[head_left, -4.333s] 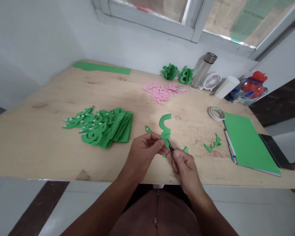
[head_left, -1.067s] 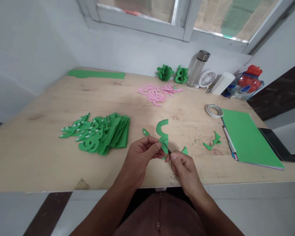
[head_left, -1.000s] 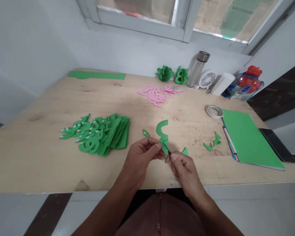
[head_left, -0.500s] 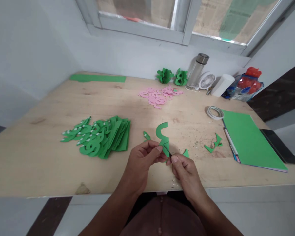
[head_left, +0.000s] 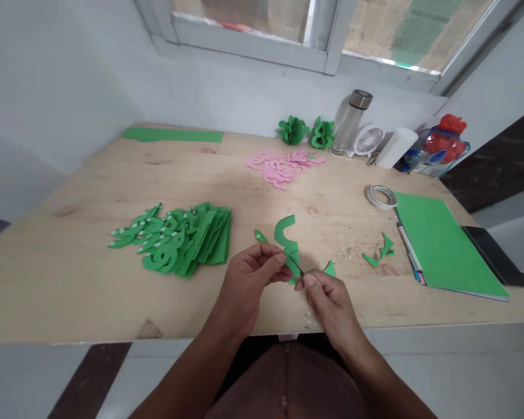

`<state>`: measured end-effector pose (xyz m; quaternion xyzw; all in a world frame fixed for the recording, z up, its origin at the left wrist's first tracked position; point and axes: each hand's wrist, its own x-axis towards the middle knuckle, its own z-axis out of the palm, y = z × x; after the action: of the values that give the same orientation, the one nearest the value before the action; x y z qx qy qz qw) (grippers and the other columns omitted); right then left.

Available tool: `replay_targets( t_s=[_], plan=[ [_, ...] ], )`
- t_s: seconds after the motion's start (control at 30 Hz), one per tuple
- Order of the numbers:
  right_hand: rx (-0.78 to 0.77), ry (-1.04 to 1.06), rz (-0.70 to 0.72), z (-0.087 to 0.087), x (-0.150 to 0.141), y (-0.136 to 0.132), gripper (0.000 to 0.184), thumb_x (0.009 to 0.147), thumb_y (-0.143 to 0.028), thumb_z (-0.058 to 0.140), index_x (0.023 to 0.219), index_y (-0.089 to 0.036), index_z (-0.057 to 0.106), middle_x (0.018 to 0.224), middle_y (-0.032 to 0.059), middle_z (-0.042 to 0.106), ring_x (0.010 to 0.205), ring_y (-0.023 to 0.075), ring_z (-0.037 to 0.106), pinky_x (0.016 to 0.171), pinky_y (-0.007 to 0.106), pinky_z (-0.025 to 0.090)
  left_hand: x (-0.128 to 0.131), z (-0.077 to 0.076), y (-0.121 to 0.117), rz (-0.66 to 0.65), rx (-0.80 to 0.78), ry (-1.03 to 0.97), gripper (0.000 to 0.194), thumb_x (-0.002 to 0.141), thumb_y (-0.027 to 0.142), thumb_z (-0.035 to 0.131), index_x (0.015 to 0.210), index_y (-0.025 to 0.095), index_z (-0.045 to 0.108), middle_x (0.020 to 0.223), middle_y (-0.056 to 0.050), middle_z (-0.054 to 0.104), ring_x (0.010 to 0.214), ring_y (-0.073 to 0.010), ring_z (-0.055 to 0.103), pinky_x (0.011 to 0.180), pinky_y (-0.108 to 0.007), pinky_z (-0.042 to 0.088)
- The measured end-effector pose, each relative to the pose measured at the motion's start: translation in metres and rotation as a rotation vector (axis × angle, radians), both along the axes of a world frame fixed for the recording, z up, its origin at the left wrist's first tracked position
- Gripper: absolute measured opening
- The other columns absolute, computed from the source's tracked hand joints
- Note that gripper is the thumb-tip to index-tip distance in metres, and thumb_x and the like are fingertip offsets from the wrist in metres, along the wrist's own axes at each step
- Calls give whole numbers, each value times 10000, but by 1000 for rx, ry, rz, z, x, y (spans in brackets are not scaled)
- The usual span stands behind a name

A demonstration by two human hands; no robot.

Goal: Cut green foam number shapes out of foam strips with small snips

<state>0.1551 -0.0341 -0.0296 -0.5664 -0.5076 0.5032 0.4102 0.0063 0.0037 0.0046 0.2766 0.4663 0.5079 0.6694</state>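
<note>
1. Workpiece position: the curved green piece [head_left: 283, 231] is at the left fingertips, its free arc reaching away beyond both hands.
2. Hand state: the left hand [head_left: 251, 279] pinches the workpiece between thumb and fingers. The right hand [head_left: 327, 294] is closed around a dark slender tool [head_left: 297, 267], whose tip lies against the workpiece; its exact type cannot be told.
3. Handling: judged light, thin and flexible; the narrow arc is likely to bend or tear under a pull. Slipperiness cannot be told.
4. Grip: hold at the broader section beside the tool, with fingertips off the tool's line.
5. Edges: the near edge of the table [head_left: 91, 291] runs just below both hands.
6. Room: left of the left hand stands a green stack [head_left: 209, 238]; right of the right hand lie green scraps [head_left: 379, 253]. Bare wood extends beyond the arc, up to the pink cut-outs [head_left: 279, 167].
</note>
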Motion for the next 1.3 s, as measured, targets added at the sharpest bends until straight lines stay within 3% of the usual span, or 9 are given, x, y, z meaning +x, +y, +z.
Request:
replay_targets(
  t_s=[0.53, 1.3],
  plan=[
    [41, -66, -2, 8, 0, 2, 399, 897, -500, 521, 708, -170, 641, 524, -70, 307, 498, 117, 273, 484, 261, 219, 4, 1, -2, 30, -23, -58, 162, 612, 236, 813, 644, 164, 672, 567, 21, 662, 554, -116, 615, 588, -245, 561],
    [58, -72, -12, 6, -2, 0, 476, 917, -583, 501, 718, -177, 651, 535, -63, 313, 506, 123, 276, 490, 266, 235, 7, 4, -6, 64, -49, -98, 167, 621, 235, 817, 662, 166, 672, 576, 25, 659, 568, -119, 620, 602, -253, 557]
  ],
)
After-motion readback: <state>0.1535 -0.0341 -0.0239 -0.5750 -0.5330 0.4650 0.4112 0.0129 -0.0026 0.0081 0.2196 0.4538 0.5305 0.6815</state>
